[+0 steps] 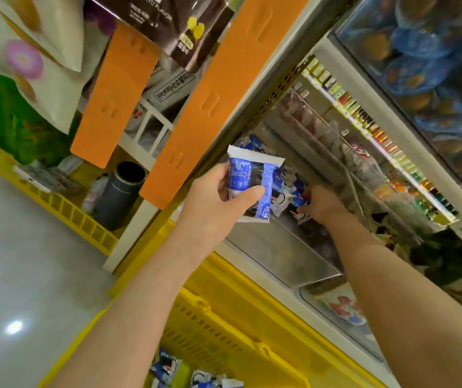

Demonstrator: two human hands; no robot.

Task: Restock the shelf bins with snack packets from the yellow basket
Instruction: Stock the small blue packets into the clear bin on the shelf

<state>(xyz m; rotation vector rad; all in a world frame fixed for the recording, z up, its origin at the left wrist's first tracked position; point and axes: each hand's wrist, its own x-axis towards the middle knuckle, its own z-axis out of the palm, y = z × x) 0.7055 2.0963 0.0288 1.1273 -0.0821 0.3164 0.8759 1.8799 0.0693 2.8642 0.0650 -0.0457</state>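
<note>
My left hand (218, 200) grips a blue and white snack packet (252, 180) upright, in front of a clear shelf bin (285, 253). My right hand (319, 204) reaches into that bin, and its fingertips pinch a small blue packet (299, 201) among several like packets lying inside. The yellow basket (224, 317) sits below my arms; a few blue and white packets (168, 368) show at its bottom.
Orange divider panels (218, 91) hang left of the shelf. More clear bins (336, 141) with packets run up to the right. A second yellow basket (64, 203) holds a black cylinder (120, 194) and bags. Grey floor lies at left.
</note>
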